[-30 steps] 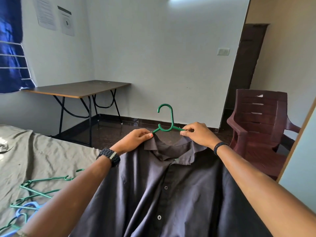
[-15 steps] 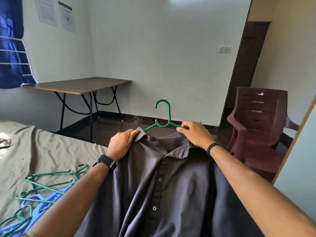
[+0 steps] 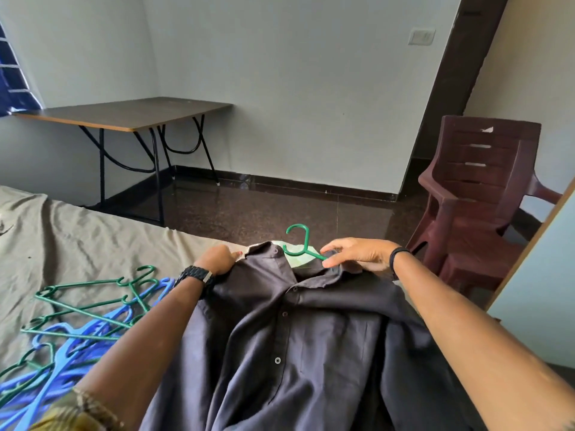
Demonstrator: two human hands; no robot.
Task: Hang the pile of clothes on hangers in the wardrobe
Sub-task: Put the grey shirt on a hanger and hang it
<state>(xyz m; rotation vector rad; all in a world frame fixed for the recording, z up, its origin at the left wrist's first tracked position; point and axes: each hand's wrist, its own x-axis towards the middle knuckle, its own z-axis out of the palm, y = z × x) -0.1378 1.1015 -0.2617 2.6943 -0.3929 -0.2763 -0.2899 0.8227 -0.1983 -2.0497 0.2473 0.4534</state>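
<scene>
1. We have the shirt (image 3: 298, 331) spread front-up on the bed (image 3: 77, 241), with the hanger (image 3: 300, 244) already inside it; only its hook and a short piece of one arm show at the open collar, between our two hands.

2. Our left hand (image 3: 217, 259) sits at the collar's left point, fingers curled and gripping the cloth there, thumb-side toward the hook.

3. Our right hand (image 3: 354, 251) sits just right of the hook. Its fingertips (image 3: 326, 251) pinch the hanger arm together with the collar edge; the other fingers are loosely spread over the shoulder.

4. The step in hand, as we judge it, is seating the shoulders squarely on the hanger. To do it well we would pull the collar outward evenly from both sides, so the hook stays centred between our fingers and does not tilt.

5. We would check that each hanger arm ends under a shoulder seam; the arms are hidden by cloth, so we must feel for them.

6. The top button near our left fingers looks undone; closing it should keep the shirt from sliding off.

7. The spare hangers (image 3: 77, 321) lie left of our left wrist, well clear. No wardrobe rail is in view, so carrying the shirt there remains to be done.
</scene>
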